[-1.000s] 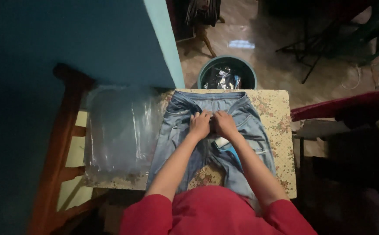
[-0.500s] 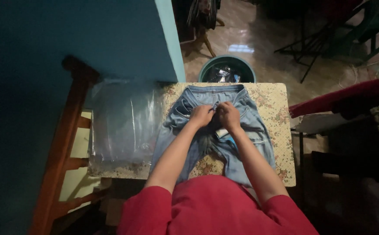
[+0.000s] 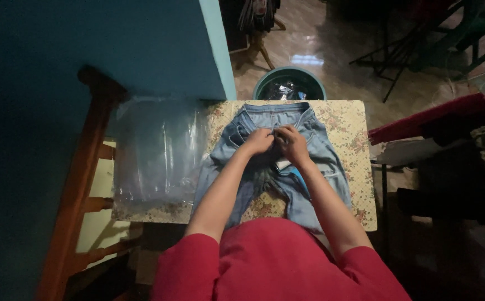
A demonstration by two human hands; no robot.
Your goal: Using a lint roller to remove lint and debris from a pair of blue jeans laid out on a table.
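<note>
On faded denim jeans (image 3: 320, 150), both hands bunch cloth.

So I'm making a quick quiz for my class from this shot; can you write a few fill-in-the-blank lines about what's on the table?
1. Both hands, the left hand and the right hand, rest on a pair of light blue ____ laid flat on the table.
2. To the left of them lies a clear ____ bag.
3. On the floor beyond the table's far edge stands a round green ____.
4. The person's sleeves are ____.

Missing words: jeans; plastic; bucket; red
</note>
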